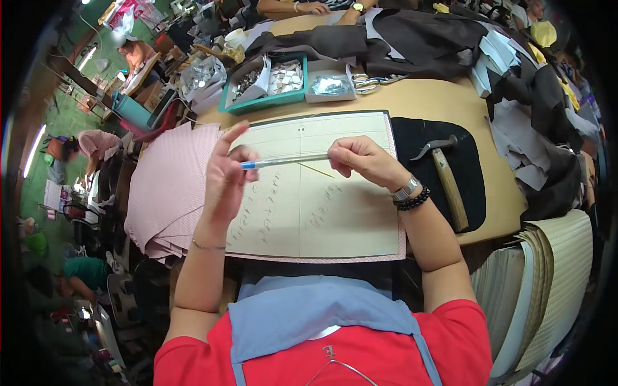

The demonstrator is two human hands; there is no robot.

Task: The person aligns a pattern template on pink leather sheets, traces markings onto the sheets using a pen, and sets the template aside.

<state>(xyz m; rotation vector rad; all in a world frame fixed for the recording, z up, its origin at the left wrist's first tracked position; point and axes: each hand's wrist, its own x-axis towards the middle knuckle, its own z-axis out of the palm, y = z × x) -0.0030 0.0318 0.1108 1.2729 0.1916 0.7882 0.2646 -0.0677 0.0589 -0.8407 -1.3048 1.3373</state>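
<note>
A slim clear-barrelled pen with a blue end is held level between my two hands, above a pale board. My right hand pinches its right end, fingers curled in. At the blue end, my left hand has its curled fingers around the pen, while one finger points up and away. Under the pen, a thin yellow stick lies on the cream board, which bears dark handwritten marks and ruled lines. Pink patterned sheets are stacked beside my left forearm.
A wooden-handled hammer rests on a black pad at right. Behind the board stand a teal tray of small parts, a white box and scissors. Dark material is heaped at the back. Other people work nearby.
</note>
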